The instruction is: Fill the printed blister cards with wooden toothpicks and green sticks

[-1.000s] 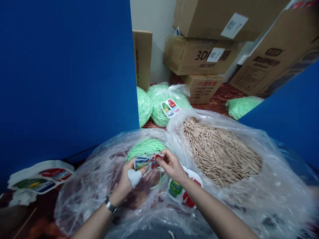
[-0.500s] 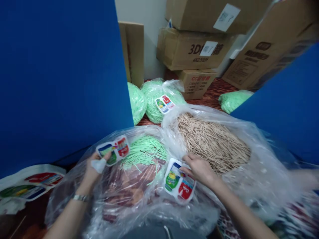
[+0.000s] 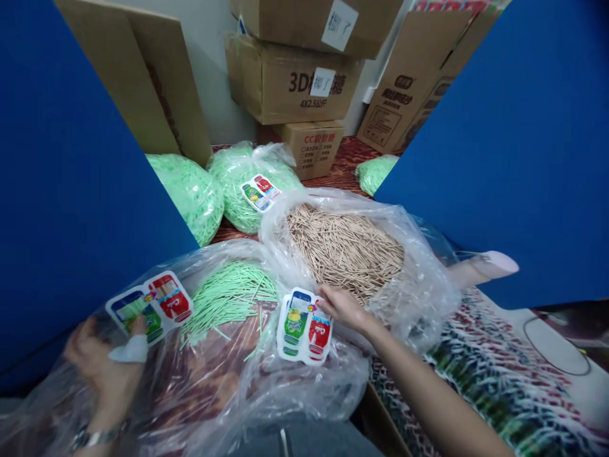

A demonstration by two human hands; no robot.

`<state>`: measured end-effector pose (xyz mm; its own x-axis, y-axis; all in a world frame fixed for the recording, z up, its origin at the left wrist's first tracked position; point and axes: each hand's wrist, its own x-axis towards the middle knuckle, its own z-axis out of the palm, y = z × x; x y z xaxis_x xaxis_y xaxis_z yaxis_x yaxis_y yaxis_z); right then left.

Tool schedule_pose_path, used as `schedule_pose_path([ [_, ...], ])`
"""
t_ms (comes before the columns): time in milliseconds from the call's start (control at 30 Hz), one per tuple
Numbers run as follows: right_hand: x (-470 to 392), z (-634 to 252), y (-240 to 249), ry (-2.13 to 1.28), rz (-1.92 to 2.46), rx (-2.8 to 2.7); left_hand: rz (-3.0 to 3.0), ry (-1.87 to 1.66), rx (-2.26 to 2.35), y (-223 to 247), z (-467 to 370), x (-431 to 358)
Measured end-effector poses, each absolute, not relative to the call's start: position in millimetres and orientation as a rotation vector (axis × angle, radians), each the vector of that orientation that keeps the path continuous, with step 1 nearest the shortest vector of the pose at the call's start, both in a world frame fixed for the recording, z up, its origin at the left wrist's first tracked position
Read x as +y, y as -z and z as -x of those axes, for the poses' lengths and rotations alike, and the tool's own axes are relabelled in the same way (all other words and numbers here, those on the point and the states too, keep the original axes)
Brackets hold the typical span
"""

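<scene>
My left hand (image 3: 111, 355), with a white wrap on the thumb, grips a printed card (image 3: 157, 306) showing a green and a red bottle. Between the fingers of my right hand (image 3: 345, 308) is the edge of a similar card (image 3: 304, 327), over clear plastic. Green sticks (image 3: 233, 292) lie in an open clear bag between my hands. Behind my right hand, tan sticks (image 3: 349, 247) fill another open clear bag.
Tied bags of green sticks (image 3: 252, 165) sit further back, one bearing a card. Cardboard boxes (image 3: 304, 82) are stacked behind them. Blue panels (image 3: 514, 158) stand on both sides. Patterned fabric (image 3: 480, 355) lies at the right.
The view has swung right, so the bags and boxes appear further left. My left hand with its card has moved left and its card is tilted differently. The right card now stands more upright.
</scene>
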<state>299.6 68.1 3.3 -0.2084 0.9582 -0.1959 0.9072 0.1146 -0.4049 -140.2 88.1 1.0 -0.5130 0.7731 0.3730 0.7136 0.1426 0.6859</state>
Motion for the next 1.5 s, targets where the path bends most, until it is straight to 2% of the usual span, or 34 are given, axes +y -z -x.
schedule_pose_path([
  [67, 67, -300, -10, -0.620, 1.879, -2.219, -1.679, -1.296, 2.352, -5, 116, 75],
  [200, 61, -288, -44, -0.538, 1.810, -2.105, -1.720, -0.969, 1.571, -6, 40, 48],
  [367, 44, -253, -85, -1.008, 1.433, -2.044, -1.436, -0.788, 0.972, -5, -42, 43],
  [467, 39, -242, -84, -1.235, 1.218, -1.890, -1.272, -0.716, 0.822, -7, -57, 53],
  [567, 39, -245, -73, -1.313, 1.222, -1.641, -1.238, -0.521, 0.776, -12, -56, 60],
  [667, 41, -251, -66, -1.154, 1.355, -1.599, -1.281, -0.448, 0.823, -19, -55, 62],
  [833, 36, -250, -67, -0.783, 1.366, -1.882, -1.370, -0.496, 0.961, -26, -65, 59],
  [967, 43, -284, -69, -0.940, 1.226, -1.991, -1.251, -0.532, 1.028, -19, -69, 57],
  [1033, 56, -327, -69, -0.841, 1.417, -1.926, -1.186, -0.539, 1.067, -15, -67, 57],
  [1133, 78, -409, -64, -0.240, 2.101, -2.026, -1.157, -0.554, 1.112, -10, -64, 57],
  [1300, 92, -497, -52, -0.211, 2.279, -2.254, -1.146, -0.538, 1.076, -6, -64, 58],
  [1500, 96, -501, -42, -0.109, 2.315, -2.412, -1.203, -0.540, 1.101, -17, -70, 58],
])
